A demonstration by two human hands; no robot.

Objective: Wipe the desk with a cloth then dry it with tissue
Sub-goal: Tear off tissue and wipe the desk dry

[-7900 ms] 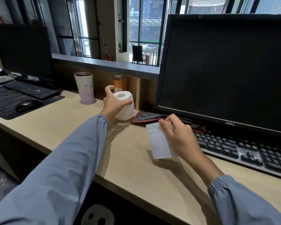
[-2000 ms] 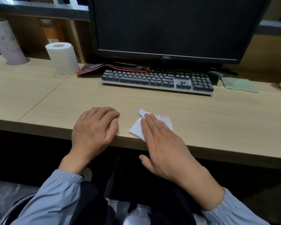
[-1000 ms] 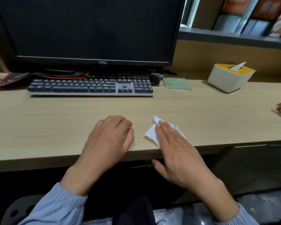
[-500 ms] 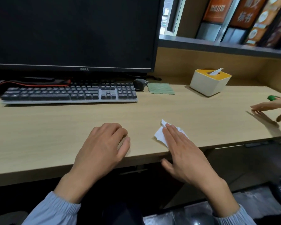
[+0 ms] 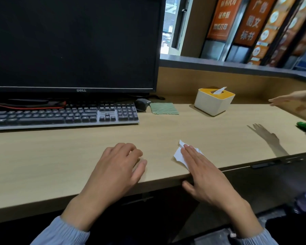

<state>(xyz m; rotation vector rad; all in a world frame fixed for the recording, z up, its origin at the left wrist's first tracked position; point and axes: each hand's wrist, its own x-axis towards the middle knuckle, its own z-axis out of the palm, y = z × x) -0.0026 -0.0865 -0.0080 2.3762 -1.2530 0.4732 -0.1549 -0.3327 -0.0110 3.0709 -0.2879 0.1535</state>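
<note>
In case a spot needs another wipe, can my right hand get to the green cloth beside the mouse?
Probably yes. The right hand lies flat on the tissue near the front edge of the desk, and only bare desktop separates it from the green cloth.

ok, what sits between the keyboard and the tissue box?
Head view: a dark mouse just right of the keyboard, then the green cloth lying flat, with bare desk before the tissue box.
</note>
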